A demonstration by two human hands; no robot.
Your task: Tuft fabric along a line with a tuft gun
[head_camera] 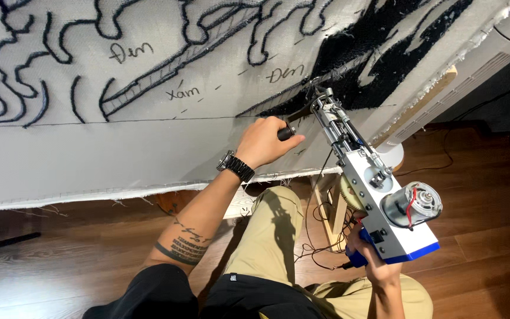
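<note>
I hold a white and blue tufting gun (379, 195) with a silver motor on its side. Its needle end presses into a black tufted patch (379, 59) on the white cloth (149, 136) stretched on a wooden frame. My left hand (265, 140), with a dark watch on the wrist, grips the gun's black front handle. My right hand (373, 260) wraps the blue rear grip low down, partly hidden by the gun's body. Black yarn outlines and handwritten marks cover the cloth to the left.
A wooden frame post (333, 212) stands under the cloth by my knee, with black cables looping beside it. A white upright appliance (473, 65) stands at the right behind the frame. The floor (479, 201) is dark wood. My legs are in tan trousers.
</note>
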